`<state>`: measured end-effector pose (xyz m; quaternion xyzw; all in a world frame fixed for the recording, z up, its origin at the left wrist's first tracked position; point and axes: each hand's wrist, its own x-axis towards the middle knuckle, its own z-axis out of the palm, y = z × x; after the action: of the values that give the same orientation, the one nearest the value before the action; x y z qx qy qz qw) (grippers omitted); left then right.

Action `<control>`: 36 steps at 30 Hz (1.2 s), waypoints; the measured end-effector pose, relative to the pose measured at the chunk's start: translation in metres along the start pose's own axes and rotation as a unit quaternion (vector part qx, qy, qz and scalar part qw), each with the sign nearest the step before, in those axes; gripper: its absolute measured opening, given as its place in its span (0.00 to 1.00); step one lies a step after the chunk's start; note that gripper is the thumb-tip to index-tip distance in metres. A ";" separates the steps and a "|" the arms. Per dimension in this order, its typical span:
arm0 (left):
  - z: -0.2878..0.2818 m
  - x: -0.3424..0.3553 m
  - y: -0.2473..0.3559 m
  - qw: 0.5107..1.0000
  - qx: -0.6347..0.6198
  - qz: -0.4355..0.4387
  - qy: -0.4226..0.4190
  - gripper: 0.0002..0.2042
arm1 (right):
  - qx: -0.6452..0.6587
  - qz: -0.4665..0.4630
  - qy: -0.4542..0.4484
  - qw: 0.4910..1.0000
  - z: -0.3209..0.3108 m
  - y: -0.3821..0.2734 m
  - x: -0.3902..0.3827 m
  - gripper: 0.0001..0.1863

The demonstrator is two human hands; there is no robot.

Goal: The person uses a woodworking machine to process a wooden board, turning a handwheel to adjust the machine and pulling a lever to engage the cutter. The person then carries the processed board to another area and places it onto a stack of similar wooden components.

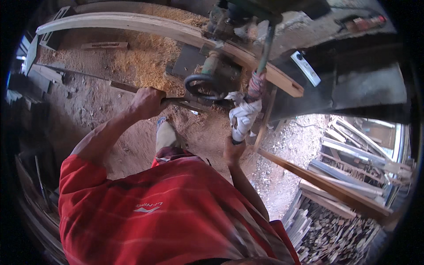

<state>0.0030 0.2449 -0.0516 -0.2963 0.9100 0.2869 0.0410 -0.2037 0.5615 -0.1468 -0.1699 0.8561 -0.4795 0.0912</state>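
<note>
The left hand [148, 102] is clenched around a long wooden strip [95, 81], steadying it toward the machine [216, 66]; the right hand [233, 150] grips the rag-wrapped lever [244, 115] for control.

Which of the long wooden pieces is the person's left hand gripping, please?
The dark narrow strip crossing the sawdust; the left hand closes around it, unlike the pale curved plank behind.

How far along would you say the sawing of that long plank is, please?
Done: sawdust lies heaped beside the machine. In hand: left hand grips the dark strip, right hand the cloth-wrapped lever. Left: the long plank still extends both sides.
</note>
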 end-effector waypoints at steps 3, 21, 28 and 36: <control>-0.005 -0.002 -0.002 1.000 0.024 0.003 0.006 0.17 | -0.007 -0.028 -0.013 0.999 -0.007 -0.021 0.003 0.12; 0.009 0.005 -0.014 0.997 0.058 0.045 -0.005 0.18 | -0.029 0.175 -0.209 0.962 -0.200 -0.278 -0.066 0.20; -0.009 -0.002 0.007 0.998 0.055 -0.014 -0.032 0.19 | -0.050 0.168 -0.114 0.978 -0.226 -0.331 -0.065 0.26; -0.003 0.005 -0.002 0.997 0.064 0.014 -0.026 0.18 | -0.143 -0.021 -0.143 0.979 -0.294 -0.356 -0.048 0.48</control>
<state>0.0003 0.2393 -0.0519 -0.2723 0.9294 0.2362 0.0798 -0.1807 0.6403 0.3104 -0.2654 0.8905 -0.3243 0.1773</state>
